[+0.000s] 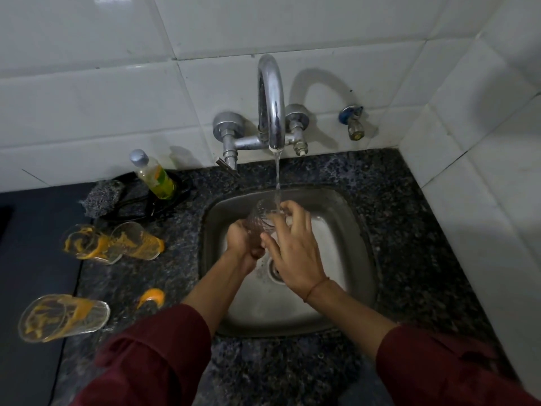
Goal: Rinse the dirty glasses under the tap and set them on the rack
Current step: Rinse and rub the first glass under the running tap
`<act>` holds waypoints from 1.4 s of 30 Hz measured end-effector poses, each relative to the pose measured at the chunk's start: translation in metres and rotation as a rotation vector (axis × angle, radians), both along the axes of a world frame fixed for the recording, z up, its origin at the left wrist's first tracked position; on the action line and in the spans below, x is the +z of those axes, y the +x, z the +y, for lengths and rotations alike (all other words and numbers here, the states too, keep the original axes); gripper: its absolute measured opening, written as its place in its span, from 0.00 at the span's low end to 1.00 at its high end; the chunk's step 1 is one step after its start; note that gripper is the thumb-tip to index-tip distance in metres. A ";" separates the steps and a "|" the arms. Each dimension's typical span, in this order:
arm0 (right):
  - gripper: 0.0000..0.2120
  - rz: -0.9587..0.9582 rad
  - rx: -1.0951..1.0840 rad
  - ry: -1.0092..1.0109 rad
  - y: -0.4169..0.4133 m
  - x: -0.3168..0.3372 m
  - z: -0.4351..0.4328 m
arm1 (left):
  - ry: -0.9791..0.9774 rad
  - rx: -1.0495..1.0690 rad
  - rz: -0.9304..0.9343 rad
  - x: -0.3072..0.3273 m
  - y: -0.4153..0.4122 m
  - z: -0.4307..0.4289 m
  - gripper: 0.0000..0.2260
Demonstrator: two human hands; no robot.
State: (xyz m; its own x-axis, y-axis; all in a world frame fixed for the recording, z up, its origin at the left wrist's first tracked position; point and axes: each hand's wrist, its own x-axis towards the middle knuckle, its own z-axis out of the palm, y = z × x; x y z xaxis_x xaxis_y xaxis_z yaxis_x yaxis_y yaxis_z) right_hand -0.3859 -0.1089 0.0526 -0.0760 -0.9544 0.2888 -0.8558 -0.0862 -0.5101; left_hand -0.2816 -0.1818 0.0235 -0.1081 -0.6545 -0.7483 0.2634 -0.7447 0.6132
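Head view tells us the risk: the wet glass [259, 218] could slip through our fingers and crack on the sink [351, 224] beneath them (water from the tap [270, 106] runs straight over it). Our left hand [244, 240] curls tight round its base. Our right hand [292, 253] spreads over the mouth, fingertips [285, 208] hooked on the rim. Dirty glasses [90, 244] lie well left of our fingers.

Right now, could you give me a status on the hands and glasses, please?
Left hand gripping glass base, right hand fingers round its rim. Glass under running tap, over sink. Three dirty glasses on counter. Rack not in view.
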 end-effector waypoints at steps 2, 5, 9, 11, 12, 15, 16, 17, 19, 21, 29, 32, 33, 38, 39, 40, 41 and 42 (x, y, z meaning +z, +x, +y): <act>0.14 -0.034 0.126 -0.008 -0.007 -0.004 0.003 | -0.015 -0.035 -0.001 0.004 0.002 -0.003 0.16; 0.09 -0.169 0.379 0.232 -0.025 0.002 -0.006 | -0.037 -0.127 -0.086 0.003 0.006 -0.005 0.15; 0.13 0.193 0.585 0.529 -0.038 0.024 -0.030 | -0.033 -0.315 -0.035 0.002 0.006 -0.003 0.14; 0.09 0.256 0.556 0.581 -0.032 0.024 -0.035 | -0.062 -0.343 0.038 0.001 0.005 -0.002 0.15; 0.09 0.116 0.509 0.639 -0.029 0.022 -0.036 | -0.102 -0.319 0.071 0.001 0.005 -0.001 0.14; 0.14 -0.832 0.292 0.835 -0.023 0.024 -0.035 | -0.343 -0.164 0.055 0.001 0.005 0.003 0.13; 0.16 -1.028 0.257 0.836 -0.023 0.025 -0.035 | -0.416 -0.120 0.006 0.004 0.005 0.003 0.14; 0.17 -1.092 0.251 0.820 -0.023 0.024 -0.036 | -0.448 -0.090 -0.048 0.007 0.004 0.002 0.15; 0.19 -0.993 0.259 0.738 -0.016 0.024 -0.036 | -0.369 -0.021 -0.129 0.011 0.000 -0.004 0.17; 0.14 -0.754 0.186 0.537 -0.009 0.023 -0.033 | -0.248 0.040 -0.133 0.015 -0.001 -0.011 0.18; 0.07 -0.741 -0.163 0.109 0.008 0.022 -0.014 | -0.178 0.091 -0.187 0.022 -0.011 -0.008 0.12; 0.10 -0.305 0.010 -0.096 -0.005 0.011 -0.014 | 0.054 -0.151 -0.025 0.027 -0.003 -0.015 0.14; 0.11 -0.187 0.080 -0.152 -0.015 0.006 -0.014 | 0.120 -0.229 0.020 0.029 0.002 -0.019 0.15; 0.09 -0.279 -0.020 -0.077 -0.023 -0.003 -0.011 | -0.074 -0.171 -0.012 0.021 -0.002 -0.014 0.15; 0.08 -0.422 -0.134 -0.003 -0.016 -0.002 -0.013 | -0.240 -0.116 -0.068 0.017 -0.007 -0.009 0.13; 0.08 -0.576 -0.232 0.064 -0.012 0.000 -0.016 | -0.405 -0.077 -0.133 0.015 -0.010 -0.003 0.11; 0.08 -0.696 -0.276 0.110 -0.012 0.000 -0.019 | -0.540 -0.054 -0.217 0.014 -0.010 0.002 0.11; 0.07 -0.753 -0.247 0.123 -0.012 0.000 -0.020 | -0.599 -0.027 -0.300 0.013 -0.010 0.002 0.12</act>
